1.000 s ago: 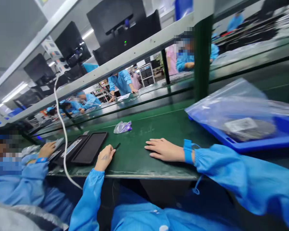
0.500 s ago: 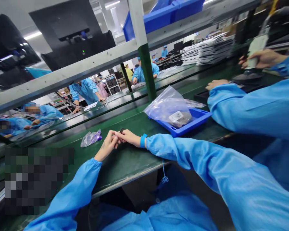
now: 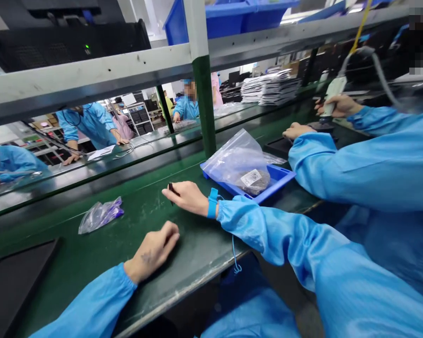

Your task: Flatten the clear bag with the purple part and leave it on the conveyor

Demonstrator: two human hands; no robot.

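My right hand (image 3: 187,197) rests on the green bench top (image 3: 134,220) and pinches a small black part (image 3: 171,190) between thumb and fingers. A blue wrist strap (image 3: 212,203) with a coiled cord circles that wrist. My left hand (image 3: 155,249) lies on the bench nearer to me, fingers loosely curled, holding nothing. A crumpled clear bag with purple inside (image 3: 100,215) lies to the left of both hands.
A blue tray (image 3: 280,176) with a clear bag of small parts (image 3: 241,164) stands right of my right hand. A co-worker's hands (image 3: 334,106) hold a corded tool at the far right. A black flat panel (image 3: 10,281) lies at the lower left. Other people work beyond the shelf post (image 3: 204,103).
My hands met and the black part passed from my left hand to my right. The left hand then drew back toward me. The view swung to the right.
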